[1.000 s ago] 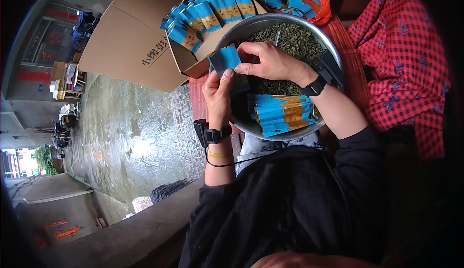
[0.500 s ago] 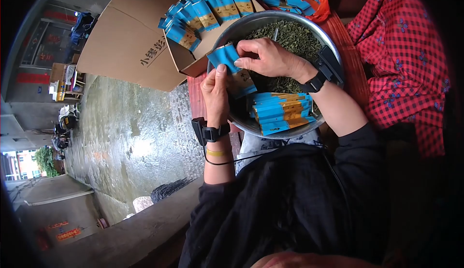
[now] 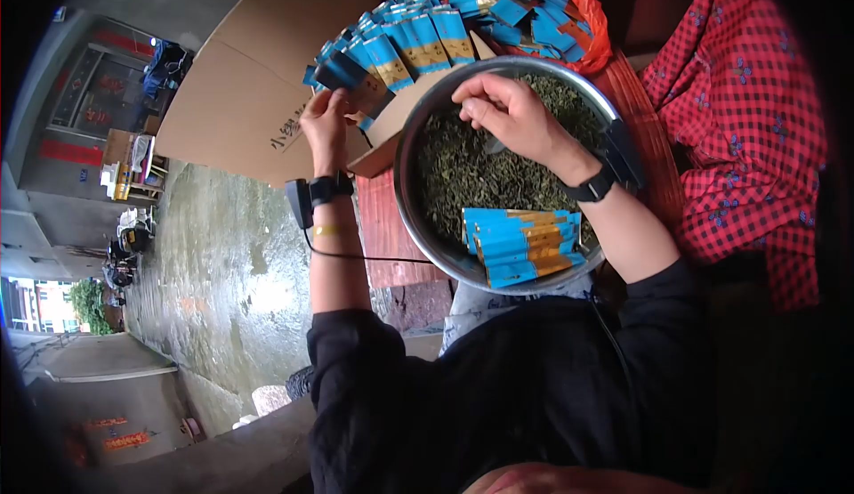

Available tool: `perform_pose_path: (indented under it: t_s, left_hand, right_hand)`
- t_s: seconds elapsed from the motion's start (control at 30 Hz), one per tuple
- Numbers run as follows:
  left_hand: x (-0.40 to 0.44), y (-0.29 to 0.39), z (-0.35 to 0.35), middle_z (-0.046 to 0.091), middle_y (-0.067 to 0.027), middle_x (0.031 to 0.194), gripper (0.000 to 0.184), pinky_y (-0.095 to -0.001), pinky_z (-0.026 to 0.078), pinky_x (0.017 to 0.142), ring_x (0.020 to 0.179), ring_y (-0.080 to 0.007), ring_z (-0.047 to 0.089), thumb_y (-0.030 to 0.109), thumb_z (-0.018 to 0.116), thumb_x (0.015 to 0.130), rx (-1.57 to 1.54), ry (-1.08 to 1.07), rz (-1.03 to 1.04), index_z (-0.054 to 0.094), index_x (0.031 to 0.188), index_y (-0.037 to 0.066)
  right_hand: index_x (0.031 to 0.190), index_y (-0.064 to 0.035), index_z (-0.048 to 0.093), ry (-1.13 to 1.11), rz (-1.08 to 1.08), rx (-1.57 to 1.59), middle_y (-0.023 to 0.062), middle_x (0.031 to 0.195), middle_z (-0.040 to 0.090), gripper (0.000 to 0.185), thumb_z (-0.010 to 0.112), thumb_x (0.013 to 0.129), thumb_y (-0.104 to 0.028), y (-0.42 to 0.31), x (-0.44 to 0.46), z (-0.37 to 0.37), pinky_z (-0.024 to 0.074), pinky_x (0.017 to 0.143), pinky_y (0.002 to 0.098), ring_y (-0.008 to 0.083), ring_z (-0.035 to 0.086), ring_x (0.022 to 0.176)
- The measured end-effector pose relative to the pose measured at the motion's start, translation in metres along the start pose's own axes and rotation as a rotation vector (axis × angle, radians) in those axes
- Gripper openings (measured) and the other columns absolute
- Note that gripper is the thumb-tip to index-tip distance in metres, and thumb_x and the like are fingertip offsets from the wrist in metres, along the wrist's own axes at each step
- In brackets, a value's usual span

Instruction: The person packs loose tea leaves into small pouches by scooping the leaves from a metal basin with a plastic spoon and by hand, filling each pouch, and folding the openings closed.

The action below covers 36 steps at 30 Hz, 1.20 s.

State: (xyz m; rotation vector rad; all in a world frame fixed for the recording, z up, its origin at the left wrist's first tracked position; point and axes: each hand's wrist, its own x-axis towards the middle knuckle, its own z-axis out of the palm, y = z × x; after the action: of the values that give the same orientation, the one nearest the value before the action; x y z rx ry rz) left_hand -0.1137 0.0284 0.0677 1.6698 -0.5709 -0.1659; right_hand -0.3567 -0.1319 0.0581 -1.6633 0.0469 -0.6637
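My left hand [image 3: 325, 125] pinches a blue and gold packet [image 3: 356, 85] at the cardboard box [image 3: 384, 141], beside rows of similar packets [image 3: 414, 42] standing in it. My right hand [image 3: 511, 116] hovers over the metal basin [image 3: 411, 214], its fingers curled together; whether something small is between them I cannot make out. Dried green leaves [image 3: 480, 178] fill much of the basin. A stack of blue and gold packets [image 3: 523, 245] lies on the leaves at the basin's near side. Part of a clear object [image 3: 495, 145] shows below my right hand.
Behind the basin, a red plastic bag [image 3: 603, 38] holds many loose blue packets. The box's large flap [image 3: 258, 76] spreads to the left. Under the basin is a red table [image 3: 388, 227]. Red checked cloth [image 3: 747, 129] hangs at the right. Wet paving [image 3: 240, 271] lies at the left.
My left hand has carried the packet from above the basin leftward to the box. My right hand has let go of the packet and stays over the leaves. The view has shifted slightly.
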Motion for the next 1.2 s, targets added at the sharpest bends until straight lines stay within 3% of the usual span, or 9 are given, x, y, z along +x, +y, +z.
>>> perform_pose_path:
  t_s: [0.1,0.2,0.43,0.63,0.77,0.93,1.03,1.1,1.2]
  left_hand:
    - [0.051,-0.047,0.006,0.068,-0.0084,0.078,0.015,-0.0286,0.054,0.054,0.065,-0.0171,0.067,0.014,0.063,0.089,0.138,-0.082,-0.187,0.063,0.095,0.000]
    - [0.074,-0.070,0.021,0.067,-0.0092,0.070,0.013,-0.0298,0.053,0.048,0.058,-0.0179,0.067,0.011,0.062,0.083,0.165,-0.007,-0.196,0.065,0.082,-0.002]
    - [0.100,-0.098,0.029,0.068,-0.0145,0.070,0.015,-0.0314,0.055,0.052,0.054,-0.0205,0.067,0.010,0.063,0.078,0.392,0.187,-0.107,0.066,0.082,-0.004]
    - [0.095,-0.091,0.027,0.066,-0.0115,0.068,0.014,-0.0319,0.054,0.051,0.054,-0.0211,0.066,0.009,0.064,0.077,0.378,0.141,-0.143,0.060,0.084,-0.003]
    - [0.062,-0.059,0.024,0.065,-0.0104,0.080,0.016,-0.0318,0.055,0.056,0.067,-0.0214,0.068,0.012,0.063,0.085,-0.045,-0.117,-0.230,0.061,0.095,-0.001]
    - [-0.035,0.022,0.020,0.067,-0.0083,0.080,0.018,-0.0286,0.055,0.063,0.072,-0.0178,0.067,0.015,0.057,0.094,0.011,-0.516,-0.220,0.063,0.101,-0.001]
    - [-0.102,0.044,0.017,0.068,-0.0053,0.083,0.017,-0.0245,0.052,0.063,0.074,-0.0125,0.066,0.013,0.059,0.093,0.236,-0.986,-0.224,0.067,0.101,0.000]
    - [-0.141,0.032,0.025,0.068,-0.0096,0.086,0.020,-0.0331,0.052,0.069,0.076,-0.0179,0.066,0.010,0.065,0.086,0.401,-1.044,0.102,0.066,0.104,0.002]
    - [-0.176,0.044,0.034,0.065,-0.0136,0.091,0.019,-0.0363,0.052,0.072,0.078,-0.0275,0.066,0.009,0.065,0.083,0.609,-0.867,0.264,0.068,0.100,0.003]
  right_hand:
    - [0.104,0.0018,0.061,0.004,0.010,0.071,0.0043,0.086,0.064,0.015,0.055,0.093,-0.006,-0.011,-0.002,0.004,0.0512,0.068,0.0223,0.0081,0.061,0.077]
    - [0.103,0.0016,0.062,-0.029,0.057,0.063,0.0053,0.084,0.065,0.015,0.056,0.092,-0.007,-0.015,-0.006,0.009,0.0513,0.068,0.0225,0.0086,0.062,0.076]
    - [0.102,0.0021,0.061,-0.088,0.103,0.008,0.0060,0.086,0.065,0.014,0.056,0.092,-0.006,-0.025,-0.010,0.008,0.0525,0.070,0.0243,0.0106,0.064,0.081]
    - [0.097,0.0011,0.062,-0.055,0.106,0.058,0.0052,0.081,0.066,0.011,0.058,0.089,-0.005,-0.027,-0.010,0.011,0.0521,0.069,0.0253,0.0101,0.064,0.076]
    - [0.101,0.0000,0.062,-0.202,0.123,0.014,0.0036,0.082,0.065,0.015,0.057,0.089,-0.007,-0.009,-0.008,0.005,0.0501,0.065,0.0245,0.0090,0.060,0.072]
    - [0.090,0.0013,0.065,-0.578,0.263,-0.186,0.0066,0.075,0.066,0.014,0.059,0.086,-0.010,0.002,-0.009,-0.002,0.0490,0.062,0.0286,0.0133,0.062,0.068]
    - [0.087,0.0008,0.065,-0.509,0.157,-0.333,0.0088,0.075,0.067,0.015,0.060,0.085,-0.013,0.009,-0.010,0.002,0.0491,0.062,0.0311,0.0168,0.063,0.067]
    - [0.086,-0.0001,0.066,-0.506,0.140,-0.374,0.0095,0.076,0.067,0.016,0.060,0.084,-0.015,0.008,-0.009,0.002,0.0494,0.063,0.0324,0.0187,0.063,0.067]
    - [0.086,-0.0003,0.066,-0.521,0.159,-0.425,0.0086,0.074,0.068,0.016,0.060,0.084,-0.015,0.015,-0.010,0.002,0.0499,0.064,0.0320,0.0183,0.064,0.068]
